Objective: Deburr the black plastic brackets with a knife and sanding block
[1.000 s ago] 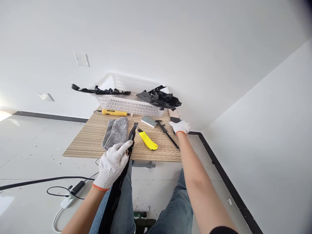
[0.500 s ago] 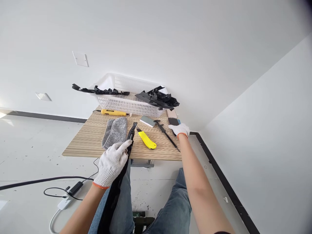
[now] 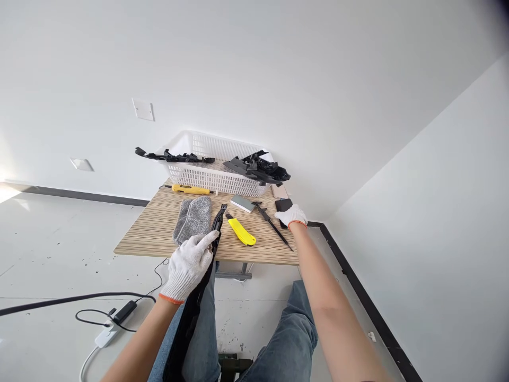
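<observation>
My left hand (image 3: 188,266), in a white knitted glove, is closed round a long black plastic trim strip (image 3: 194,297). The strip slants from my lap up over the table's front edge, and my index finger lies along it. At the table's right side my gloved right hand (image 3: 293,215) grips a flat black phone (image 3: 283,205), partly covered by the hand. A black caliper (image 3: 266,215) lies just left of it. Between the hands are a yellow utility knife (image 3: 242,232) and a grey-and-white block (image 3: 243,203). A folded grey cloth (image 3: 194,218) lies behind my left hand.
A white plastic basket (image 3: 199,175) at the back holds black plastic parts (image 3: 258,167) that jut over its rim. A yellow corded tool (image 3: 191,189) lies before it. On the floor at left are a power strip (image 3: 107,335) and cables. Walls stand behind and right.
The view has tilted and shifted slightly, so the table sits a little lower and further right. My right hand has moved slightly at the phone; the blue thing beside it is now mostly hidden.
</observation>
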A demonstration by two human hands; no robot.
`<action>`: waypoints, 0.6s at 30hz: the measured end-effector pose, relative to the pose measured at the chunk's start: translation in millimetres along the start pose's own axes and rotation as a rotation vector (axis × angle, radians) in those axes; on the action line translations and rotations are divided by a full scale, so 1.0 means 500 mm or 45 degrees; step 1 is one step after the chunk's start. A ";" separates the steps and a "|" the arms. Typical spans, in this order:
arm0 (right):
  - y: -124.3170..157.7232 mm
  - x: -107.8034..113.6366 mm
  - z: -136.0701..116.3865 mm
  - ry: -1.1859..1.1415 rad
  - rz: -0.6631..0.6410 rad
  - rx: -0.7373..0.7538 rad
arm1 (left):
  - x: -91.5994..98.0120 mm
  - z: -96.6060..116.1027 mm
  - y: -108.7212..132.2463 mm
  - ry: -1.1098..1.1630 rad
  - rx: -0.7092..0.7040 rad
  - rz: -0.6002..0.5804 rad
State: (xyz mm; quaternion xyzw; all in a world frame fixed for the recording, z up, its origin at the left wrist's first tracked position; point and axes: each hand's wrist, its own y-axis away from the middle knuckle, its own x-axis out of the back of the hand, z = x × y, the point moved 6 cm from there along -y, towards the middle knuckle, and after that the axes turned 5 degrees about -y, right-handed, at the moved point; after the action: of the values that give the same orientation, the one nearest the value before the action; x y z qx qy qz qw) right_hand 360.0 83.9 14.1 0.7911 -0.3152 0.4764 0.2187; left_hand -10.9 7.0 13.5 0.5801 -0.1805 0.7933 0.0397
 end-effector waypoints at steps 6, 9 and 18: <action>0.003 0.012 0.006 -0.267 -0.079 -0.087 | 0.003 -0.004 0.003 0.015 -0.012 0.011; 0.006 0.012 0.030 -0.472 -0.147 -0.079 | 0.004 -0.003 0.004 0.031 -0.050 0.011; 0.126 0.020 -0.004 -1.066 -0.187 0.115 | -0.005 -0.007 0.004 0.024 -0.044 0.036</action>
State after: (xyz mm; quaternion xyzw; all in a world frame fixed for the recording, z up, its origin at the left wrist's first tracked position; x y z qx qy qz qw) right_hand 317.6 37.6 26.9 0.9454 -0.2983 0.1108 0.0703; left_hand -14.0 6.8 10.0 0.5691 -0.2021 0.7960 0.0401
